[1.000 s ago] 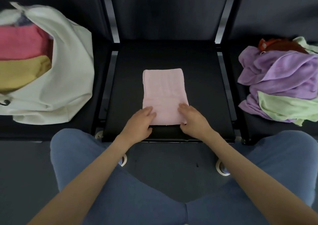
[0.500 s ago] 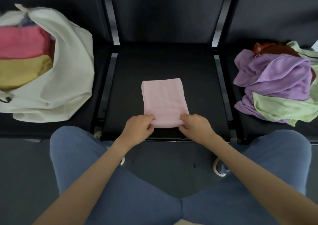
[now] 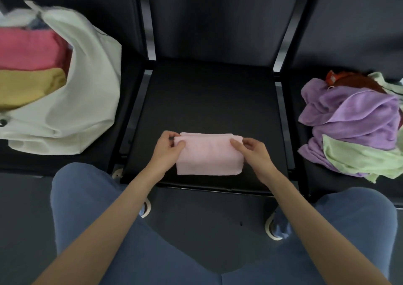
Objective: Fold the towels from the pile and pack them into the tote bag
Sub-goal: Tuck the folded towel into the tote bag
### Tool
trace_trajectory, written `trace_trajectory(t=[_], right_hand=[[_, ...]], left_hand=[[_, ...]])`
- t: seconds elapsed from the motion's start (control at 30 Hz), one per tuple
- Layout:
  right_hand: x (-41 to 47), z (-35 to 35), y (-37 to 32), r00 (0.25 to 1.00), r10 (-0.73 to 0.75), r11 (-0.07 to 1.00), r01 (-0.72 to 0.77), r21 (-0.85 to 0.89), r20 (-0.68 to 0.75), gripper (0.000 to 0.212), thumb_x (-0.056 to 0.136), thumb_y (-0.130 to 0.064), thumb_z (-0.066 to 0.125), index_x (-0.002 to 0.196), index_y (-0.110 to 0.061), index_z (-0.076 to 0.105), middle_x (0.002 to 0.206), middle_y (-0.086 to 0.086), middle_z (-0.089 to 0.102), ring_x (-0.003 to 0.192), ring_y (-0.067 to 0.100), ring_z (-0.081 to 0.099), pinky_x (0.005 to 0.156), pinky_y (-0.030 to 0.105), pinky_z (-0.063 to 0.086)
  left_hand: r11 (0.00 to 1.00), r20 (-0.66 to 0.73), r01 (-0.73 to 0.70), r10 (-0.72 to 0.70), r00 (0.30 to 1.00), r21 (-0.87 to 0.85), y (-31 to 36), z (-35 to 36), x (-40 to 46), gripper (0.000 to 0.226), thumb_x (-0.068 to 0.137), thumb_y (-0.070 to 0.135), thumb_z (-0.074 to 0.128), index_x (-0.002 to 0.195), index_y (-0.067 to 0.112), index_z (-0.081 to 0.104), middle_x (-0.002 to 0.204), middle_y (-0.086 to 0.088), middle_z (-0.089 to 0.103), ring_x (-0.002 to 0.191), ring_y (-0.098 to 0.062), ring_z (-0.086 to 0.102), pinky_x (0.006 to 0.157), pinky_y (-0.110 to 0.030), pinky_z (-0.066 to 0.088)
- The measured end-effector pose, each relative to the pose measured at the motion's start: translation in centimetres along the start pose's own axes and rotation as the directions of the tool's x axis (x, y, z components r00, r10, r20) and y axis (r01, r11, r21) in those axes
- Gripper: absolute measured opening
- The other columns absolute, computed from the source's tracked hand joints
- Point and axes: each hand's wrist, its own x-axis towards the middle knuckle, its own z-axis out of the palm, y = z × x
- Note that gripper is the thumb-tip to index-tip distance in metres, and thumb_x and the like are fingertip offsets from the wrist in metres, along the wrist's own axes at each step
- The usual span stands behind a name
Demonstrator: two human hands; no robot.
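Head view: the pink towel (image 3: 209, 156) lies folded into a short wide block at the lower middle of the frame, on the front part of the black seat (image 3: 209, 101). My left hand (image 3: 169, 151) pinches its left top corner and my right hand (image 3: 253, 151) pinches the right one, fingers curled over the doubled edge. It looks soft, light and limp, so I judge it would sag and unfold if lifted by one corner; gripping both ends through all layers, or sliding a palm underneath, should keep the fold.

The tote bag (image 3: 87, 93) sits at the upper left, its mouth open toward me, with a red towel (image 3: 28, 49) above a mustard towel (image 3: 28, 86) inside. The frame's left edge cuts the bag off, so I cannot tell how much room remains. The pile (image 3: 353, 121) of unfolded towels at the right is also cut off, and its count is unclear.
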Motion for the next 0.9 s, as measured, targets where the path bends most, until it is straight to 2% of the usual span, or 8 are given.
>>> trace_trajectory(t=[0.13,0.23,0.37,0.5,0.6,0.7,0.8,0.9], right_hand=[[1.5,0.3,-0.4,1.0,-0.001,1.0,0.002,0.024,-0.014,0.056,0.081,-0.016,0.073,0.131,-0.008,0.05,0.121,0.001,0.06,0.11,0.015,0.057,0.092,0.03,0.048],[2.5,0.8,0.0,0.999,-0.007,1.0,0.007,-0.001,-0.051,0.053,0.083,-0.013,0.071,0.131,-0.008,0.05,0.121,0.001,0.059,0.105,0.013,0.056,0.084,0.025,0.048],[3.5,1.3,0.7,0.993,-0.065,0.99,0.052,-0.132,-0.101,0.048,0.084,-0.017,0.071,0.127,-0.009,0.053,0.115,-0.003,0.059,0.097,0.008,0.055,0.072,0.014,0.044],[3.8,2.0,1.5,0.98,-0.108,0.956,0.056,-0.288,-0.166,0.05,0.084,-0.024,0.072,0.127,-0.009,0.051,0.113,-0.003,0.055,0.096,0.01,0.053,0.078,0.02,0.042],[4.2,2.3,2.1,0.982,-0.075,0.923,0.002,-0.386,-0.175,0.047,0.083,-0.033,0.071,0.121,-0.009,0.055,0.119,0.004,0.05,0.094,0.012,0.051,0.081,0.023,0.041],[4.3,2.6,2.0,0.99,-0.02,0.906,-0.041,-0.421,-0.139,0.029,0.081,-0.038,0.07,0.091,-0.013,0.061,0.108,0.008,0.057,0.099,0.02,0.056,0.079,0.027,0.045],[3.7,2.9,0.8,0.993,-0.006,0.935,-0.035,-0.353,-0.114,0.026,0.083,-0.03,0.066,0.094,-0.01,0.054,0.104,0.006,0.055,0.092,0.017,0.056,0.068,0.023,0.042],[2.7,3.6,-0.8,0.993,-0.055,0.964,0.024,-0.265,-0.108,0.034,0.089,-0.025,0.061,0.115,-0.007,0.047,0.093,-0.005,0.049,0.077,0.003,0.048,0.058,0.017,0.035]], left_hand=[[0.989,-0.03,0.096,-0.1,0.995,-0.113,0.6,0.6,2.1,0.037,0.093,0.018,0.057,0.129,0.012,0.047,0.121,-0.005,0.054,0.103,-0.015,0.053,0.076,-0.025,0.047],[0.986,0.0,0.106,-0.107,0.994,-0.126,0.5,1.1,2.9,0.048,0.088,0.007,0.061,0.132,0.013,0.042,0.117,-0.002,0.051,0.101,-0.014,0.052,0.069,-0.021,0.045],[0.998,-0.026,-0.015,0.017,1.0,0.065,-0.7,1.3,3.4,0.055,0.087,0.004,0.062,0.136,0.014,0.038,0.115,-0.001,0.054,0.1,-0.013,0.053,0.077,-0.024,0.046],[0.927,-0.138,-0.133,0.191,0.972,0.351,-2.5,1.6,3.2,0.05,0.088,0.02,0.066,0.131,0.008,0.045,0.107,-0.002,0.059,0.097,-0.015,0.057,0.077,-0.024,0.044],[0.883,-0.185,-0.016,0.116,0.976,0.469,-3.3,1.8,3.0,0.049,0.084,0.044,0.067,0.116,0.008,0.056,0.115,-0.01,0.054,0.109,-0.025,0.051,0.086,-0.033,0.046],[0.833,-0.107,0.051,0.01,0.994,0.55,-3.3,2.3,2.7,0.054,0.081,0.053,0.066,0.107,0.007,0.06,0.119,-0.013,0.047,0.115,-0.03,0.044,0.091,-0.037,0.044],[0.844,-0.037,0.033,-0.016,0.999,0.536,-3.0,2.6,2.5,0.041,0.082,0.046,0.067,0.095,0.007,0.06,0.116,-0.014,0.05,0.111,-0.029,0.048,0.087,-0.036,0.045],[0.956,-0.042,0.019,-0.007,0.999,0.293,-2.4,1.9,1.9,0.03,0.083,0.037,0.07,0.093,0.012,0.057,0.099,-0.006,0.062,0.087,-0.017,0.059,0.068,-0.028,0.05]])
